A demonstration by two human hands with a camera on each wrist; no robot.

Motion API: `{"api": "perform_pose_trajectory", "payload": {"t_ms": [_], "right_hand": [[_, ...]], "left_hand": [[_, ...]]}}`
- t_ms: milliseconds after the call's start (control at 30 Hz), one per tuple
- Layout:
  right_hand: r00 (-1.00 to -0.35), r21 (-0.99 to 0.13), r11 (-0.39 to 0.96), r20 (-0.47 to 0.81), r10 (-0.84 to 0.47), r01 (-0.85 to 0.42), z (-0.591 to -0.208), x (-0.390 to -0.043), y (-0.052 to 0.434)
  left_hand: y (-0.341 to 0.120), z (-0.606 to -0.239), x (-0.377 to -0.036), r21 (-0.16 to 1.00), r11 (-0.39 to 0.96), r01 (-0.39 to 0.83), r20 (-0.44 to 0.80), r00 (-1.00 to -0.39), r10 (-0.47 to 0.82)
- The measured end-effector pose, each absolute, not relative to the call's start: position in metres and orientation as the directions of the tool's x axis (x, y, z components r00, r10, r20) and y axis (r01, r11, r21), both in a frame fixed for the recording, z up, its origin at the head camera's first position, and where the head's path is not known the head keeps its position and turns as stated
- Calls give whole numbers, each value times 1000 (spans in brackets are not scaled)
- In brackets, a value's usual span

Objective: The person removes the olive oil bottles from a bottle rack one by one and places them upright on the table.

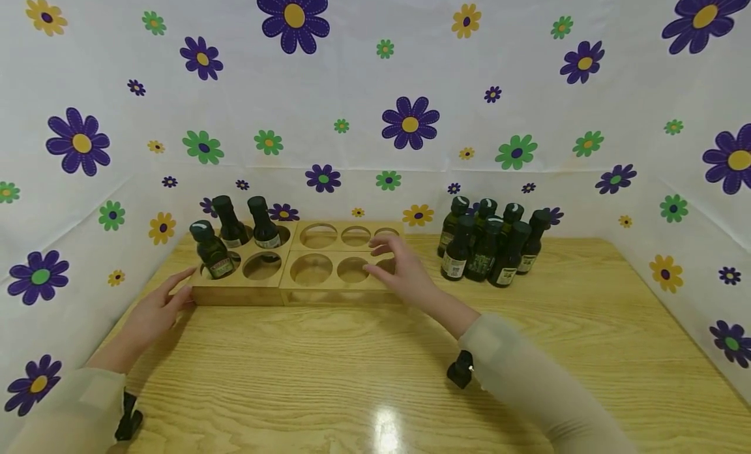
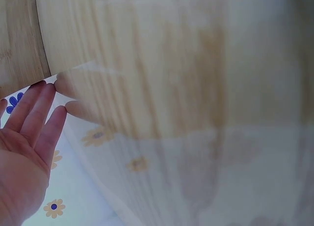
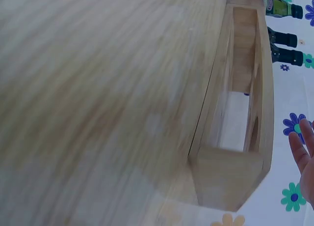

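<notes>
Two wooden holders with round holes lie end to end: the left holder [image 1: 237, 294] and the right holder [image 1: 340, 297]. Three small dark-capped bottles sit in the left one: a tilted front bottle [image 1: 212, 250], a back-left bottle [image 1: 230, 222] and a back-right bottle [image 1: 263, 224]. With fingers extended, my left hand [image 1: 149, 316] touches the left holder's end; the left wrist view shows its fingertips [image 2: 51, 88] at the wood. My right hand [image 1: 405, 269] hovers over the right holder's right end, fingers loosely bent, holding nothing. Only part of it [image 3: 307, 172] enters the right wrist view.
Several dark bottles [image 1: 483, 255] stand grouped on the wooden table [image 1: 328, 369], right of the holders. A white flower-printed cloth [image 1: 346, 82] walls the back and both sides. Each wrist carries a black device [image 1: 460, 369].
</notes>
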State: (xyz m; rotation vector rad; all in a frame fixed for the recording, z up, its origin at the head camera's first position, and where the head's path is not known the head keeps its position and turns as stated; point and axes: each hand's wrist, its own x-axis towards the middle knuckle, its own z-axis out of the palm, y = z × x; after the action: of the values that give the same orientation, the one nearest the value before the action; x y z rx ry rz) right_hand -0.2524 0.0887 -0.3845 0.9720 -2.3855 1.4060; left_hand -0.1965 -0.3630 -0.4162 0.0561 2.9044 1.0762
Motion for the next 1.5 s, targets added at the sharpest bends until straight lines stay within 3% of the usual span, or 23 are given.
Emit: {"api": "perform_pose_trajectory", "payload": {"t_ms": [733,1500], "right_hand": [[-801,-715,421,331,-499,-558,-370,-294,-32],[-834,-747,466,213,-509,-475,-386,-313,-83]], "left_hand": [[-369,-410,-196,647,763,-18,-54,-998,23],[-364,-413,-196,663,749,-3,-32,-999,25]]}}
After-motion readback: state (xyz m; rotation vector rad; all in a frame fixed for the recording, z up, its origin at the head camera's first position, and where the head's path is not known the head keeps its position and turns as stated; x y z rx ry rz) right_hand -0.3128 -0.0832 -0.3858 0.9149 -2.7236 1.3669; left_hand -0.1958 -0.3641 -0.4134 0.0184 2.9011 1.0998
